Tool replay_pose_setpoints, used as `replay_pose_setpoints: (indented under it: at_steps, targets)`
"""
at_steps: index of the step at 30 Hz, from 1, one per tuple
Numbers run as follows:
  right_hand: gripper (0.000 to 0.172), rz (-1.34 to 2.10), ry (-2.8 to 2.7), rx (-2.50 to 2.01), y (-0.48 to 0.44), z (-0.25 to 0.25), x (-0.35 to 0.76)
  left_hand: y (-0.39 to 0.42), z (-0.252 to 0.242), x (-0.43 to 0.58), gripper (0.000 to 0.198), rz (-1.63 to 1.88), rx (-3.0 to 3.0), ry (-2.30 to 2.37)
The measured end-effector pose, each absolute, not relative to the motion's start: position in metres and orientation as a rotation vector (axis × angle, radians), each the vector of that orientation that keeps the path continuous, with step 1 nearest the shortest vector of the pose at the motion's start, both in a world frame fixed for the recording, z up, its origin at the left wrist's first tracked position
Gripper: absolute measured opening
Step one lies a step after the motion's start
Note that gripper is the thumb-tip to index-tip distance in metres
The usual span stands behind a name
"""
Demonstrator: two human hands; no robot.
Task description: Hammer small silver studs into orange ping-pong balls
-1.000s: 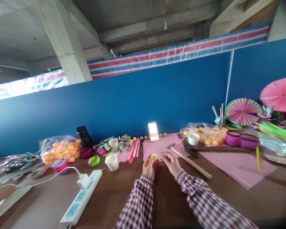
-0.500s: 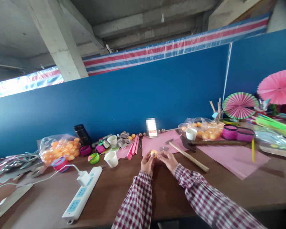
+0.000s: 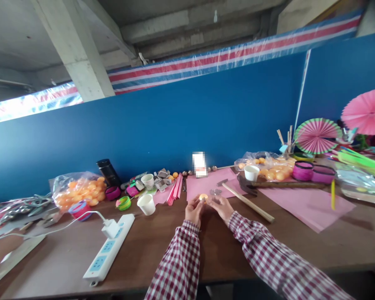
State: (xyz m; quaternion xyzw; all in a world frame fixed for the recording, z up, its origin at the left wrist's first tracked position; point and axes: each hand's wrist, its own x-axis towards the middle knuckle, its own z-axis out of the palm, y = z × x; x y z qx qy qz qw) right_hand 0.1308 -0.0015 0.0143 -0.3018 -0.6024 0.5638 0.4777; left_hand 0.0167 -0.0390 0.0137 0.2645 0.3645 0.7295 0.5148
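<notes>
Over the near edge of a pink sheet (image 3: 192,191), my left hand (image 3: 193,211) is closed on a small orange ball (image 3: 203,197) that looks like a ping-pong ball. My right hand (image 3: 221,208) meets it from the right, its thumb and fingers pinched at the ball's side. Whether the right fingers also hold something small is hidden. Just beyond them lies a little clear or silvery cluster (image 3: 216,192). To the right, a hammer (image 3: 248,203) with a wooden handle rests on the table, its head on the pink sheet.
A white power strip (image 3: 109,250) and a paper cup (image 3: 146,204) stand left of my arms. Bags of orange balls (image 3: 81,193) lie at left and back right. A larger hammer (image 3: 278,184) lies behind the right pink sheet (image 3: 312,210). A blue partition (image 3: 175,125) rises behind.
The view has tilted and shifted slightly. My hands stay together at the orange ball, which shows a little higher above the fingers. A blurred brownish shape has come in at the left edge.
</notes>
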Motion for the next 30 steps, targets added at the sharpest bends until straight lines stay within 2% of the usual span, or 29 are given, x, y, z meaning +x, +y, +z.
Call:
replay_pose_setpoints:
  at_steps: [11, 30]
  targets:
    - [0.035, 1.4, -1.489, -0.737, -0.0024, 0.0158, 0.1313, -0.0386, 0.0151, 0.0176, 0.044, 1.769, 0.632, 0.865]
    - [0.033, 1.386, -1.516, -0.756, -0.0039, 0.0183, 0.1328, -0.039, 0.0142, 0.0164, 0.041, 1.765, 0.611, 0.825]
